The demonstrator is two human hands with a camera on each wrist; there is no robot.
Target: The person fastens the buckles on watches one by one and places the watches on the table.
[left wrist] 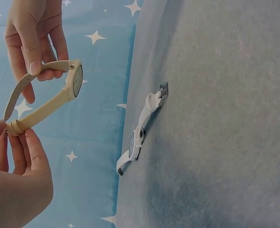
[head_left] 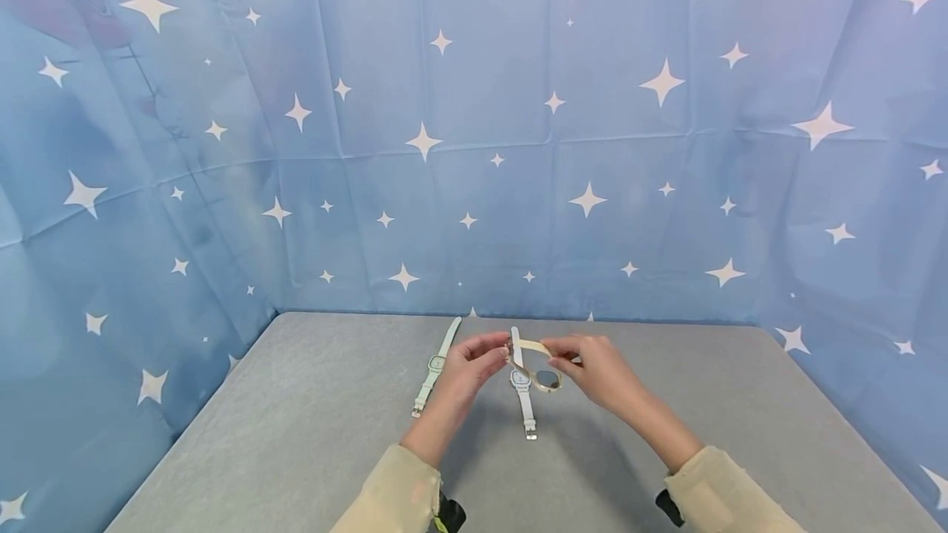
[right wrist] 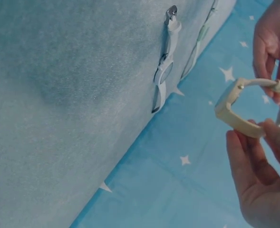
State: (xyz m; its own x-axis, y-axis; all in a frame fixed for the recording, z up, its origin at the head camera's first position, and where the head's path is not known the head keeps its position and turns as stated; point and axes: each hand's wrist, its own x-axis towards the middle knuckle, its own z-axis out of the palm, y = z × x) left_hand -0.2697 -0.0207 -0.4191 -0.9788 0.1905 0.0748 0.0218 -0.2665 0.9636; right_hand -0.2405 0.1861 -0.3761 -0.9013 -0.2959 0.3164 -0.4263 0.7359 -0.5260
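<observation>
The yellow watch is off the table, suspended between the two hands. Its strap is bent round into a loop, with the case hanging lower than the strap on the side toward the right hand, dark dial visible.

Left hand: thumb and fingers pinch the buckle end of the yellow watch, at the loop's left side. The tip of the holed half meets the buckle there; whether it is fastened cannot be told.

Right hand: thumb and fingers pinch the holed half of the strap, at the loop's right side, just beside the case. The hands stand apart, the watch bridging them.

White watch: lies on the grey table, dial up, strap extended, buckle at the near end. From the head view it sits behind the yellow watch, which covers part of it; the wrist views show the two well apart.

Pale green watch: lies on the table to the left of the white one, also extended with its buckle near, its far end slanting right. The left hand is just to its right in the head view.

A blue curtain with white stars stands along the far edge of the table. Both arms wear beige sleeves.
</observation>
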